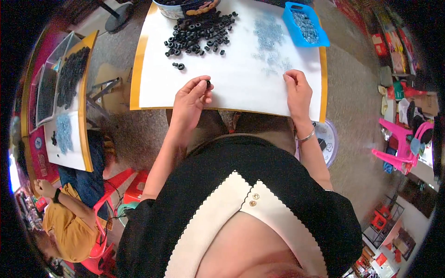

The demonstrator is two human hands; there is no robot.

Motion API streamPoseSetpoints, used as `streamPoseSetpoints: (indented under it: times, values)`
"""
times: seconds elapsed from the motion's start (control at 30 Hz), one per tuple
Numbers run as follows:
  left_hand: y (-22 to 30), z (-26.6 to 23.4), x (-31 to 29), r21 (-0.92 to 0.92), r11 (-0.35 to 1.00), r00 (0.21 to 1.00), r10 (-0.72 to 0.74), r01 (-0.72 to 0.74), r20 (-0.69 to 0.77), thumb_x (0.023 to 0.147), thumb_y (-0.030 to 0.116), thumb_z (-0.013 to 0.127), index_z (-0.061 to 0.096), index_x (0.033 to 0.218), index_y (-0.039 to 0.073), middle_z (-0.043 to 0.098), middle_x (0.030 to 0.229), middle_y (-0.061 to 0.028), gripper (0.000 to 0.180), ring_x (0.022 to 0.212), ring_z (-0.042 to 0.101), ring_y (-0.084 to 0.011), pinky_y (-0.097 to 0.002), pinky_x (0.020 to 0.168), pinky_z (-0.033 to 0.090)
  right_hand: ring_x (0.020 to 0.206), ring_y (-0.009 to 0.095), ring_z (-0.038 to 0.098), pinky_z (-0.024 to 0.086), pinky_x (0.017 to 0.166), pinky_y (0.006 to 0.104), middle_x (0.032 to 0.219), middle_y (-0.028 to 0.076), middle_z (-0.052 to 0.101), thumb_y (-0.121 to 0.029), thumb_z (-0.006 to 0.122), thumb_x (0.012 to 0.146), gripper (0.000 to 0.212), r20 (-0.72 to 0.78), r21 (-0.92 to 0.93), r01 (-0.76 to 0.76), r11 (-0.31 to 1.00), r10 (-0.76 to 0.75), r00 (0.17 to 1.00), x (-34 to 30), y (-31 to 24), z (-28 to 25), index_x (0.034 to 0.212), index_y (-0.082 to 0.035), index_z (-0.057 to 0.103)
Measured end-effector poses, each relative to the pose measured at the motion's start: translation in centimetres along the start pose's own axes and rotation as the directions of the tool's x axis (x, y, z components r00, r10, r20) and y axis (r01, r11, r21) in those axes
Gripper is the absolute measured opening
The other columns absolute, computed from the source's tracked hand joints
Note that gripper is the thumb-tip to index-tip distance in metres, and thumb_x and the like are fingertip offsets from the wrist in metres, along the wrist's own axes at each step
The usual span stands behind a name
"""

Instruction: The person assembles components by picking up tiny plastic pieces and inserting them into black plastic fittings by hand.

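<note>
Over the near part of a white-topped table (241, 90), my left hand (189, 101) pinches a small black ring-shaped part (208, 85) between thumb and forefinger. My right hand (299, 95) is closed in a pinch near the table's right side. Whatever its fingertips hold, if anything, is too small to make out. Beyond the left hand lies a heap of black ring-shaped parts (197, 36), with a few strays on its near side. Tiny clear bluish pieces (269, 34) are spread thinly beyond the right hand.
A blue plastic basket (323, 39) of clear pieces stands at the far right corner. A round tub (172, 13) sits behind the black heap. To the left, a person in a yellow top (69, 227) sits by another table (74, 155). Pink stools (401, 143) stand at right.
</note>
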State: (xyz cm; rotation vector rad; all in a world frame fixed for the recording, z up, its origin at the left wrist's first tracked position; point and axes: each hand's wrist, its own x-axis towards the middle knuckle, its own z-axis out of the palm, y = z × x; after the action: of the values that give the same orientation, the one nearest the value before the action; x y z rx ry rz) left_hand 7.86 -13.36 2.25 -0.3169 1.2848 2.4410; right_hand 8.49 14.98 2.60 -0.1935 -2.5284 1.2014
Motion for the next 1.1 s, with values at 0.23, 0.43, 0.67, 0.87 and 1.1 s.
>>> streamPoseSetpoints:
  times: [0.23, 0.43, 0.67, 0.87, 1.1]
  values:
    - [-0.4, 0.5, 0.2, -0.213, 0.973, 0.992, -0.072, 0.094, 0.107, 0.094, 0.012, 0.054, 0.053, 0.12, -0.005, 0.061, 0.098, -0.0108, 0.031, 0.073, 0.057, -0.009, -0.0199, 0.065, 0.05, 0.078, 0.01, 0.058, 0.046, 0.074, 0.0231, 0.085, 0.004, 0.065, -0.007, 0.063, 0.085, 0.01, 0.327, 0.436, -0.11, 0.893, -0.043, 0.944, -1.7, -7.9, 3.3, 0.093, -0.002, 0.065]
    - [-0.3, 0.3, -0.3, -0.17, 0.984, 0.988, -0.038, 0.063, 0.148, 0.093, 0.012, 0.056, 0.054, 0.119, -0.005, 0.061, 0.098, -0.0086, 0.031, 0.077, 0.057, -0.0114, -0.0211, 0.065, 0.049, 0.076, 0.01, 0.059, 0.047, 0.068, 0.0237, 0.088, 0.004, 0.065, -0.004, 0.063, 0.084, 0.009, 0.363, 0.436, 0.06, 0.898, -0.237, 0.901, -1.4, -10.7, 5.8, 0.092, -0.001, 0.066]
    - [0.6, 1.1, -1.0, -0.021, 1.0, 0.996, 0.015, -0.013, 0.09, 0.09, 0.011, 0.06, 0.062, 0.109, -0.002, 0.064, 0.087, -0.0058, 0.023, 0.071, 0.059, -0.0103, -0.0216, 0.066, 0.05, 0.071, 0.009, 0.056, 0.046, 0.065, 0.0236, 0.083, 0.003, 0.062, -0.006, 0.066, 0.082, 0.01, 0.395, 0.453, 0.001, 0.892, -0.202, 0.896, -1.5, -10.9, 6.2, 0.091, -0.002, 0.063]
    - [0.7, 0.0, -0.5, 0.007, 0.997, 0.956, -0.072, 0.073, 0.285, 0.091, 0.012, 0.059, 0.063, 0.108, -0.002, 0.064, 0.084, -0.0051, 0.022, 0.07, 0.059, -0.0099, -0.0215, 0.067, 0.051, 0.075, 0.008, 0.054, 0.043, 0.068, 0.021, 0.078, 0.0, 0.056, -0.009, 0.07, 0.078, 0.022, 0.712, 0.483, -0.381, 0.789, -0.1, 0.695, 0.2, -9.5, 5.9, 0.094, -0.003, 0.057]
    - [0.2, -0.6, 0.0, -0.217, 0.97, 0.971, -0.054, 0.106, 0.233, 0.093, 0.016, 0.057, 0.057, 0.114, -0.002, 0.061, 0.09, -0.0082, 0.028, 0.071, 0.056, -0.0106, -0.0203, 0.062, 0.048, 0.085, 0.009, 0.054, 0.043, 0.076, 0.0225, 0.091, 0.0, 0.055, -0.006, 0.065, 0.081, 0.024, 0.768, 0.516, -0.54, 0.664, -0.081, 0.635, 1.1, -9.8, 6.1, 0.102, -0.004, 0.055]
